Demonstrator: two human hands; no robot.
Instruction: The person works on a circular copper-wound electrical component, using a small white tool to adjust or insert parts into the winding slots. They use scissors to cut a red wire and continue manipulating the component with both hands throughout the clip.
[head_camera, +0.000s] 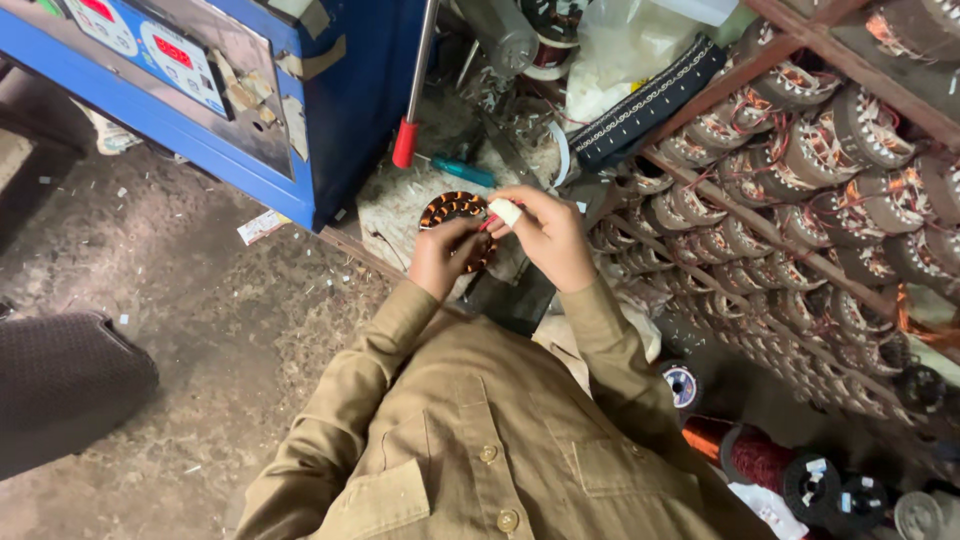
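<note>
stator ring (452, 212) sits flat just past the left hand (443, 256), which pinches its near edge; right hand (548, 238) beside it grips a white piece (505, 211).

Light: soft, even, rather dim | Shadows: weak, darkest under the blue machine (200, 90) and at lower right near the wire spools (810, 485) | Glare: small shine on the metal rod (422, 60) | Sharpness: centre clear, edges slightly soft and stretched
</note>
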